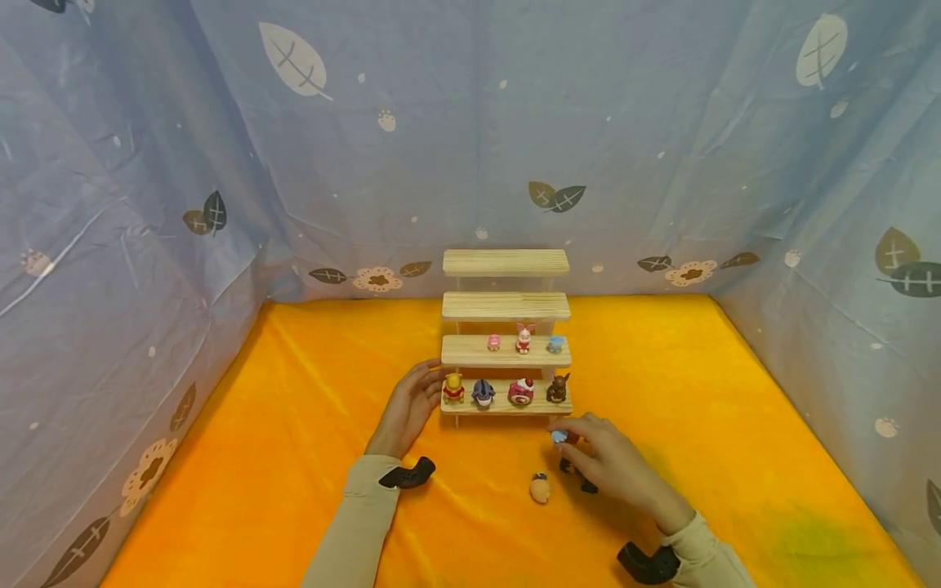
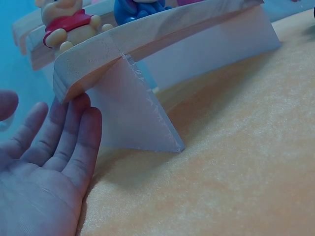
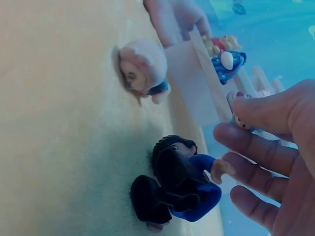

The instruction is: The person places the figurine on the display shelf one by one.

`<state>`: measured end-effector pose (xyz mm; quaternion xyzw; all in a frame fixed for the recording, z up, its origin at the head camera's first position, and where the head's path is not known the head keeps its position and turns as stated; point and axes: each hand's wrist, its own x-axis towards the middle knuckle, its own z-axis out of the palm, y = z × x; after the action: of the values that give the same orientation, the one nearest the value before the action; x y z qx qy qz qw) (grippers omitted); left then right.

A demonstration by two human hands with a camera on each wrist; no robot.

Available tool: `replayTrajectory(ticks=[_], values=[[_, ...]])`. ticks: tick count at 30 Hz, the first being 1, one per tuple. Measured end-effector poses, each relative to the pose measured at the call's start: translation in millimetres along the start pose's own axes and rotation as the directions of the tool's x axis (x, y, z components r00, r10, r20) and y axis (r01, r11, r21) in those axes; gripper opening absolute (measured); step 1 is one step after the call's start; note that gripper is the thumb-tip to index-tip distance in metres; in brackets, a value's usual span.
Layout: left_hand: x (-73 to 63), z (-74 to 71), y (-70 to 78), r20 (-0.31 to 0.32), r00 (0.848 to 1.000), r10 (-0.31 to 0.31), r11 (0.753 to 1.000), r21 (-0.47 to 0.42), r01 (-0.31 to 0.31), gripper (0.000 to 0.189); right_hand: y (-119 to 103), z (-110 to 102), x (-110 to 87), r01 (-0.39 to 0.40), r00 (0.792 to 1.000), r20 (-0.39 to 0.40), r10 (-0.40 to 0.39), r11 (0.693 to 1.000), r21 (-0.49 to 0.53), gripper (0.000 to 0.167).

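Observation:
My left hand (image 1: 412, 406) has its fingers straight, touching the left end of the lowest step of the wooden display rack (image 1: 506, 351). Between thumb and forefinger my right hand (image 1: 606, 457) pinches a small light-blue figurine (image 1: 559, 437), mostly covered by the fingers, just in front of the rack. A yellow bear figurine in a red shirt (image 1: 453, 389), a blue donkey (image 1: 483, 394), a pink bear (image 1: 521, 392) and a brown eared figurine (image 1: 558, 389) line the lowest step. Below the right hand lies a dark-haired doll figurine in blue and black (image 3: 184, 179).
On the step above stand a small pink figurine (image 1: 494, 343), a pink piglet (image 1: 524, 339) and a light-blue figurine (image 1: 555, 344). A beige figurine (image 1: 540, 488) lies on the orange cloth (image 1: 470, 531). Patterned blue-grey curtains (image 1: 478, 147) enclose the back and sides.

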<state>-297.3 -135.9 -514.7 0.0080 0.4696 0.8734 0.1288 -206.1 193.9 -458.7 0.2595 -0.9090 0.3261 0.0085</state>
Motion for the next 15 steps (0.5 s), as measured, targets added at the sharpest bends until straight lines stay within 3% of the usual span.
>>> replayTrajectory(ticks=[8,15], values=[[-0.6,0.9,0.3,-0.014,1.0,-0.006,1.0,-0.007,0.006,0.031,-2.7,-2.5,3.0,-0.012,0.998,-0.067,0.016,0.998,0.062,0.026],[-2.6,0.6,0.8,0.014,1.0,0.003,1.0,-0.028,-0.003,0.03,-5.9,-8.1,4.4,0.015,0.998,-0.056,-0.011,0.998,0.069,0.023]])
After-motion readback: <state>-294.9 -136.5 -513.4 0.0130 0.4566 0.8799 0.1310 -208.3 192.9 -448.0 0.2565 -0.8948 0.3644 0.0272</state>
